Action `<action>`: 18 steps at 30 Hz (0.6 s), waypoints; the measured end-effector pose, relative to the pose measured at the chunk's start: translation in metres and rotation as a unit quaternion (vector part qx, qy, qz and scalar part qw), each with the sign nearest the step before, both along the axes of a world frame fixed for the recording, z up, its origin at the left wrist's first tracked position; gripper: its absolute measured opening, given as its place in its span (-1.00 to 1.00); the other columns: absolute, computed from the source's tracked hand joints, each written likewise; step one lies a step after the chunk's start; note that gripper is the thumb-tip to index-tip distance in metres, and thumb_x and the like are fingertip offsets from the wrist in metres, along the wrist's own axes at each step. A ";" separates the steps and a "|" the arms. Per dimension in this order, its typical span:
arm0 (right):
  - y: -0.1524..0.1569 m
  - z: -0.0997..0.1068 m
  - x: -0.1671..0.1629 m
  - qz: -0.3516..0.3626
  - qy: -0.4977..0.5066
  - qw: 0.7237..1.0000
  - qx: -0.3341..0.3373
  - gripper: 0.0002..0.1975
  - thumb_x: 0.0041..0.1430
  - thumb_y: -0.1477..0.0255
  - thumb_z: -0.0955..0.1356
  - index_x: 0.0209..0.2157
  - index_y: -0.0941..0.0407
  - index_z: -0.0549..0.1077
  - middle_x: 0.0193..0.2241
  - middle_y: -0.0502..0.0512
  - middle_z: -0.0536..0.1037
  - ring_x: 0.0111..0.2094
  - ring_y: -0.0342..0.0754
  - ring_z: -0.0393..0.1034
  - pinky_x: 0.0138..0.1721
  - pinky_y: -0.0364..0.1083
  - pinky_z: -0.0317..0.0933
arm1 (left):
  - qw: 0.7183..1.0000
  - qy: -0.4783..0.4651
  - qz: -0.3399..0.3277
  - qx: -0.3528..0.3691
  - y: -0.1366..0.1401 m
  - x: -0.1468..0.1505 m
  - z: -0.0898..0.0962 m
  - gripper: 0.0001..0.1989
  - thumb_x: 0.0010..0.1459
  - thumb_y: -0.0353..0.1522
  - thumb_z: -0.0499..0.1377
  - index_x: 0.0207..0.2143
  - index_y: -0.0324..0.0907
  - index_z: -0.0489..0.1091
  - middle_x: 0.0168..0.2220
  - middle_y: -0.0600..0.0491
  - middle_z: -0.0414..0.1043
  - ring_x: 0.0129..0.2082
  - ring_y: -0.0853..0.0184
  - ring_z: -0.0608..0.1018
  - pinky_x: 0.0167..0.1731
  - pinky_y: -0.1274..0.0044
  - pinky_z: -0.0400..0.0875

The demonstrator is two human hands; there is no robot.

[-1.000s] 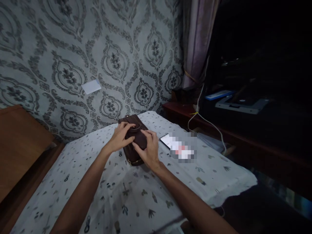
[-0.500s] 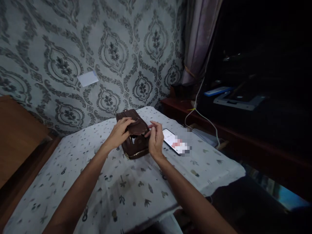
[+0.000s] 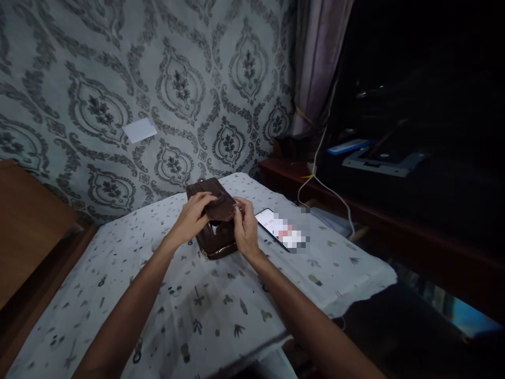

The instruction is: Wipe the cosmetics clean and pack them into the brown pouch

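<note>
A brown leather wallet with a gold-coloured zip along its near edge lies on the patterned cloth. Its upper panel is lifted a little at the near side, and a small whitish patch shows beneath. My left hand grips this panel from the left, fingers on top and thumb at its near edge. On the other side, my right hand pinches the panel's right edge between thumb and fingers; whether something small is also held there is hidden. A lit phone lies just right of my right hand, its screen partly blurred.
The white cloth with plant prints covers the table. Behind it rises a patterned wall with a pale card. A brown wooden board stands left. At right are a white cable, a dark red shelf and a curtain.
My right hand has moved slightly left and closed its fingers on the panel's right edge. The left hand keeps its hold. The camera view has shifted slightly.
</note>
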State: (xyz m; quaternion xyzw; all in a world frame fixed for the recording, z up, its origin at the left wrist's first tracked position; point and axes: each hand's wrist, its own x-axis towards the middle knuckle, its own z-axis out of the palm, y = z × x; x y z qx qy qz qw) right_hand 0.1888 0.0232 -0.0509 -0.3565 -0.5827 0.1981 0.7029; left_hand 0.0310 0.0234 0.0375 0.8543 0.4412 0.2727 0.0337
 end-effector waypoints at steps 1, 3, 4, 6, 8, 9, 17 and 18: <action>0.000 0.000 0.000 -0.007 -0.026 1.000 0.006 -0.68 0.32 0.37 0.19 0.07 0.09 0.28 -0.18 0.13 0.52 -0.23 -0.02 0.48 -0.16 -0.03 0.37 | 1.000 0.001 0.001 0.002 0.000 0.000 -0.001 -0.70 0.24 -0.37 0.10 0.02 -0.10 0.40 0.11 -0.08 0.36 0.14 0.13 0.39 0.14 0.30 0.27; -0.001 -0.001 -0.002 -0.033 -0.087 0.995 0.025 -0.58 0.19 0.37 0.29 0.09 0.09 0.28 -0.07 0.19 0.51 -0.05 0.07 0.44 0.00 0.05 0.33 | 1.000 0.002 0.000 0.004 0.000 0.000 -0.001 -0.70 0.24 -0.37 0.09 0.02 -0.09 0.40 0.11 -0.07 0.36 0.15 0.13 0.39 0.15 0.30 0.27; -0.001 -0.002 -0.003 -0.048 -0.114 0.992 0.036 -0.53 0.14 0.37 0.33 0.10 0.10 0.29 -0.02 0.21 0.49 0.01 0.11 0.40 0.06 0.08 0.29 | 1.000 0.001 0.000 0.006 0.000 0.000 -0.002 -0.70 0.24 -0.37 0.09 0.02 -0.09 0.40 0.10 -0.07 0.36 0.15 0.14 0.39 0.15 0.31 0.27; -0.001 -0.003 -0.004 -0.063 -0.145 0.986 0.051 -0.47 0.10 0.37 0.37 0.12 0.11 0.27 0.04 0.23 0.47 0.08 0.14 0.35 0.14 0.13 0.22 | 1.000 -0.001 -0.001 0.008 0.000 0.000 -0.002 -0.70 0.24 -0.38 0.08 0.01 -0.09 0.40 0.09 -0.07 0.36 0.15 0.14 0.39 0.16 0.31 0.27; -0.001 -0.004 -0.006 -0.058 -0.143 0.987 0.052 -0.44 0.11 0.36 0.37 0.16 0.12 0.24 0.08 0.25 0.45 0.10 0.14 0.33 0.15 0.13 0.21 | 1.000 -0.003 0.002 0.008 0.000 0.000 -0.001 -0.70 0.23 -0.39 0.08 0.00 -0.09 0.41 0.10 -0.07 0.36 0.15 0.14 0.39 0.16 0.30 0.26; 0.000 -0.005 -0.007 -0.053 -0.130 0.989 0.046 -0.42 0.13 0.36 0.37 0.17 0.13 0.23 0.09 0.26 0.44 0.10 0.13 0.33 0.14 0.12 0.23 | 1.000 -0.002 0.005 0.008 0.000 0.000 -0.002 -0.69 0.22 -0.40 0.08 0.01 -0.09 0.40 0.11 -0.07 0.35 0.15 0.14 0.39 0.16 0.30 0.26; 0.004 -0.009 -0.012 0.001 -0.010 0.998 -0.068 -0.24 -0.01 0.33 0.43 0.23 0.15 0.19 -0.07 0.20 0.47 -0.12 0.08 0.43 -0.05 0.06 0.35 | 0.998 0.060 0.008 0.024 -0.007 -0.006 -0.015 -0.56 0.15 -0.44 0.08 0.11 -0.12 0.35 0.27 -0.13 0.21 0.34 0.03 0.17 0.27 0.14 0.12; 0.004 -0.009 -0.012 0.005 -0.002 0.998 -0.068 -0.27 -0.01 0.35 0.43 0.22 0.13 0.21 -0.06 0.20 0.47 -0.12 0.07 0.44 -0.05 0.06 0.35 | 0.997 0.072 0.001 0.020 -0.008 -0.008 -0.015 -0.55 0.16 -0.41 0.09 0.12 -0.12 0.34 0.30 -0.14 0.18 0.36 0.01 0.12 0.29 0.12 0.07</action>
